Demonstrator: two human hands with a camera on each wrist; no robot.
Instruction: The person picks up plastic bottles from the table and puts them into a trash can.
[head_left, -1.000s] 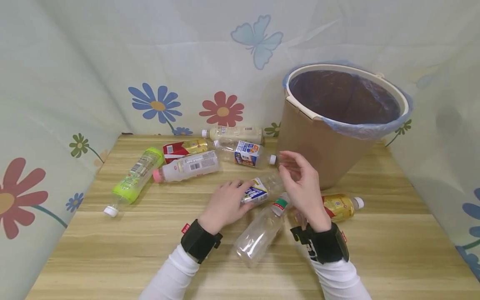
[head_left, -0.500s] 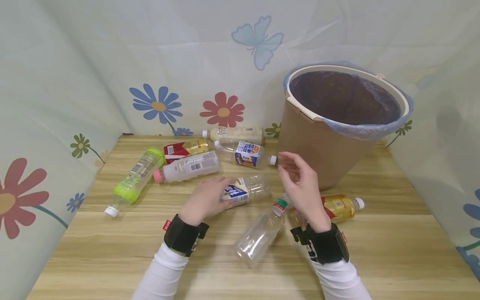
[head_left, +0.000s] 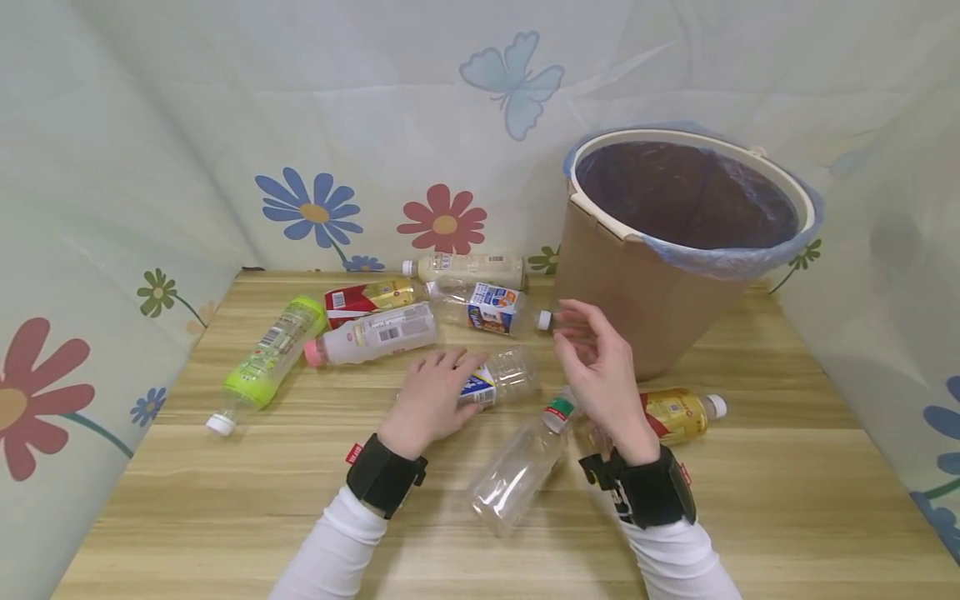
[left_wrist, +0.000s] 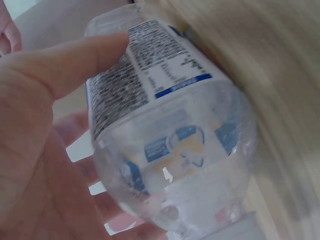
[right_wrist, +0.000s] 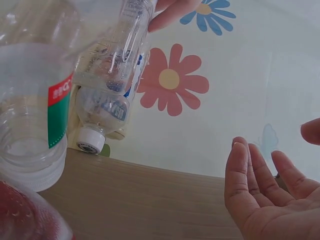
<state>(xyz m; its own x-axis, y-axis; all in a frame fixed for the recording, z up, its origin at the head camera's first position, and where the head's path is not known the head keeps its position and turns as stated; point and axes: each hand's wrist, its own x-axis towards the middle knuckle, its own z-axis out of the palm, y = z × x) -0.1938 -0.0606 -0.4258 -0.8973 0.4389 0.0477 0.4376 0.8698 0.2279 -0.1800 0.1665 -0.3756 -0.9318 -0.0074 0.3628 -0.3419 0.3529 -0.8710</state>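
My left hand [head_left: 438, 392] grips a clear plastic bottle [head_left: 501, 377] with a blue and white label, lying just above the wooden table [head_left: 225, 500]. In the left wrist view the thumb [left_wrist: 70, 62] presses on the label of this bottle [left_wrist: 170, 140]. My right hand [head_left: 596, 362] hovers open to the right of it, palm up and empty [right_wrist: 265, 200]. The held bottle [right_wrist: 117, 70] also shows in the right wrist view. Below the hands lies a clear bottle with a green and red label [head_left: 517, 467].
A tan bin [head_left: 645, 292] with a blue liner stands at the back right. A gold bottle [head_left: 678, 412] lies by its base. Behind the hands lie a green bottle [head_left: 270, 354], a pink-capped white bottle [head_left: 375, 333], a red one [head_left: 367, 296], a cream one [head_left: 468, 268] and a blue-labelled one [head_left: 487, 307].
My left hand carried the labelled bottle left, away from the right hand, then drifted slightly back right. The right hand stayed raised and open in place.
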